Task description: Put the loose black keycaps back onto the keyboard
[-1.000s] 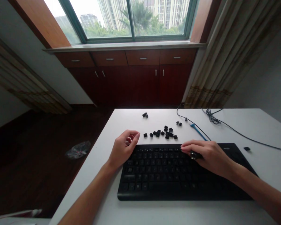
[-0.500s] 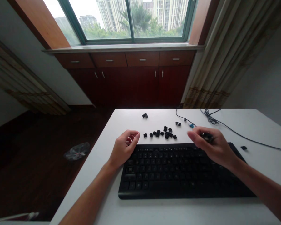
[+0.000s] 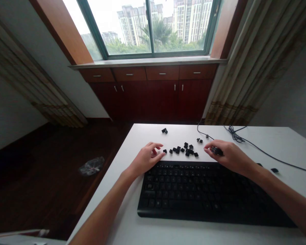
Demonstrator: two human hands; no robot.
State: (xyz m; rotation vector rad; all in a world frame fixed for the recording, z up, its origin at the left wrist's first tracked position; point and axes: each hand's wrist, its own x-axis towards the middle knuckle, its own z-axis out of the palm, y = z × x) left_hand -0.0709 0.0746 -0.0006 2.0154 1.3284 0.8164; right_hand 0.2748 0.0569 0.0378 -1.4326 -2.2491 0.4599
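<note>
A person's right hand [image 3: 231,157] was lifted clear of a black computer keyboard [image 3: 206,194] and hung just above its top edge, fingers curled around a small black object [image 3: 216,151] too dark and too hidden to identify, while the left hand [image 3: 146,160] reached forward from the keyboard's left end, fingers spread, close to a scatter of loose black keycaps [image 3: 183,150] on a white bench [image 3: 283,143]. Moments earlier the right hand had been down on the keys and the left had been curled beside the board. The right grip was clenched on that object; the left was released and held nothing. The keycaps lay in a loose cluster just beyond the keyboard's top edge, between the two hands, with a lone keycap [image 3: 164,130] farther up the bench and another cap [image 3: 274,170] off to the right, beyond the board. A black cable [image 3: 236,137] coiled along the bench's far edge. No brand or label could be read on the keyboard, and its key legends were too small to make out. Behind the bench stood dark red wooden cabinets [image 3: 153,98] beneath a window [image 3: 148,27] overlooking tower blocks.
</note>
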